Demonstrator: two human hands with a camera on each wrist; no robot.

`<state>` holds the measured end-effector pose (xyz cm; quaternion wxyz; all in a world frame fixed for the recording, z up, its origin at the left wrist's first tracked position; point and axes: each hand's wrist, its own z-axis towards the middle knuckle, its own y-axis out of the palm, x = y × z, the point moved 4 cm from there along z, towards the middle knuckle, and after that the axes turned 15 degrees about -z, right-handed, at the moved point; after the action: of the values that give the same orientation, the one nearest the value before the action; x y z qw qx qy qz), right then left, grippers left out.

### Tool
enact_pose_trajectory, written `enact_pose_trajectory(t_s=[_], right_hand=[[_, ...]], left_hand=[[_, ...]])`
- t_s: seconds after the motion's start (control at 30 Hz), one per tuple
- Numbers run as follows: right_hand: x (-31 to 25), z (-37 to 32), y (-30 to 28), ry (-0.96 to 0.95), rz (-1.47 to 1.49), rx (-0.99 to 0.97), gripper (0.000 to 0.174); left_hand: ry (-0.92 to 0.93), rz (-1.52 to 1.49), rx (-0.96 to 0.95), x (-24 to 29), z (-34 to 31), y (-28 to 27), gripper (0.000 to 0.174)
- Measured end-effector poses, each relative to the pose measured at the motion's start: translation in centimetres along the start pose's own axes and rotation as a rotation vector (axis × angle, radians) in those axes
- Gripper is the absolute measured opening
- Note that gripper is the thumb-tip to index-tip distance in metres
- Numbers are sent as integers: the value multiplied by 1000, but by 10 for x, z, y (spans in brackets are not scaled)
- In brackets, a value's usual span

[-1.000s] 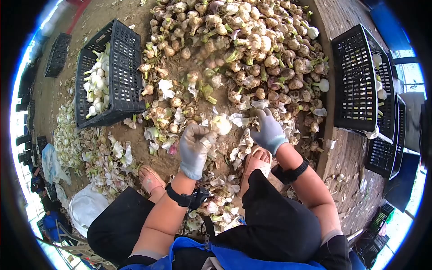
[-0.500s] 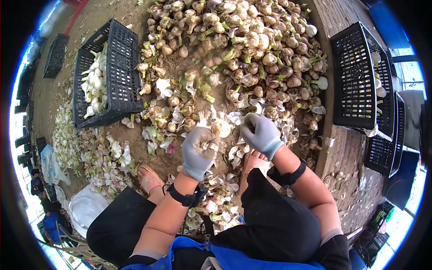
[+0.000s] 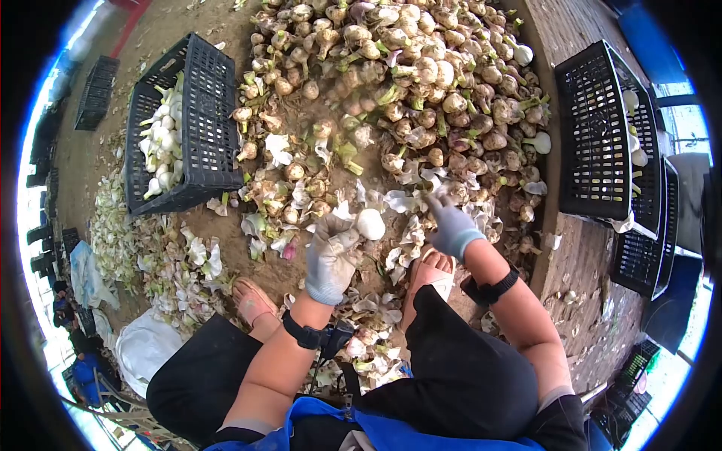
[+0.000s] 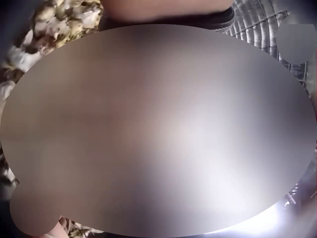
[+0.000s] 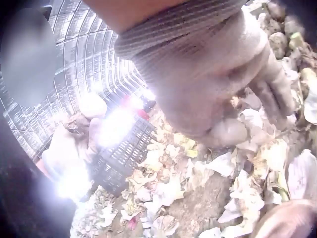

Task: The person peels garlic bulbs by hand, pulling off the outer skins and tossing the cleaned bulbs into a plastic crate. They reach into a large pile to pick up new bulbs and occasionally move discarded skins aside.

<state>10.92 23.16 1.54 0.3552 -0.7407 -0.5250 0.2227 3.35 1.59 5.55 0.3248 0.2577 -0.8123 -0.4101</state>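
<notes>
In the head view, the gloved left hand (image 3: 331,255) grips a smooth white garlic bulb (image 3: 370,224) between thumb and fingers. To its right, the gloved right hand (image 3: 455,231) is apart from the bulb, fingers extended over loose skins (image 3: 412,239). The right wrist view shows the right glove (image 5: 213,74) close up, its thumb and fingers pointing down above scattered skins (image 5: 198,173). At that view's left, the left hand (image 5: 69,146) holds the bulb (image 5: 93,105), partly washed out by glare. A blurred patch hides most of the left wrist view.
A large heap of unpeeled garlic (image 3: 421,68) lies ahead. At the left stands a black crate (image 3: 210,113) with white bulbs; more black crates (image 3: 594,135) stand on boards at the right. Skins (image 3: 180,263) litter the ground around the sandalled feet (image 3: 252,301).
The right hand has come close to the bulb and then moved off to the right. The bulb in the left hand looks smoother and whiter than before.
</notes>
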Motion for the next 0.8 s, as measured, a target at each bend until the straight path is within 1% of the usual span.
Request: enact_pose_trajectory(t_s=[0.07, 0.13, 0.17, 0.2, 0.27, 0.3, 0.33, 0.37, 0.4, 0.47, 0.53, 0.6, 0.63, 0.67, 0.73, 0.77, 0.8], right_hand=[[-17, -4, 5, -591, 799, 182, 86], [-44, -21, -11, -783, 1133, 39, 78], [-53, -35, -26, -867, 1109, 324, 61], [-59, -38, -28, -823, 1151, 261, 46], [-54, -23, -1, -464, 1090, 80, 36], [-49, -17, 5, -254, 1224, -170, 29], [-40, -5, 17, -310, 1214, -136, 30], [-32, 2, 35, -267, 1108, -147, 29], [-30, 2, 40, -223, 1004, -164, 29], [-38, -7, 31, -236, 1064, -203, 28], [-38, -8, 34, -244, 1118, -232, 27], [-42, -2, 47, -373, 1139, -242, 27], [-43, -5, 41, -368, 1171, -288, 29], [-42, -4, 41, -364, 1171, -291, 29], [-41, -4, 31, -531, 988, -21, 27], [-40, -2, 34, -530, 990, -23, 27], [-39, 3, 42, -454, 1015, -64, 26]], left_hand=[[-18, -18, 3, -3, 1, -10, 14], [-236, -176, 3, -15, 0, -21, 14], [-239, -26, 26, -26, -6, -21, 13], [-319, 146, 8, -27, -15, -3, 15], [-576, 1025, -433, -26, -13, -30, 30], [-822, 1855, -668, -21, -6, -32, 44], [-790, 1929, -504, -10, 6, -36, 48], [-757, 1994, -334, 3, 15, -41, 52], [-764, 1992, -329, 15, 27, -42, 52], [-97, 1985, 78, 67, 73, -29, 49], [36, 1812, 400, 106, 119, -34, 51], [37, 2029, 512, 120, 153, -46, 53], [0, 2019, 560, 120, 170, -73, 53], [-5, 2017, 558, 121, 174, -89, 53], [-42, 1989, 536, 123, 172, -103, 54], [-91, 2019, 498, 122, 169, -111, 57], [-92, 2021, 497, 124, 163, -120, 57]])
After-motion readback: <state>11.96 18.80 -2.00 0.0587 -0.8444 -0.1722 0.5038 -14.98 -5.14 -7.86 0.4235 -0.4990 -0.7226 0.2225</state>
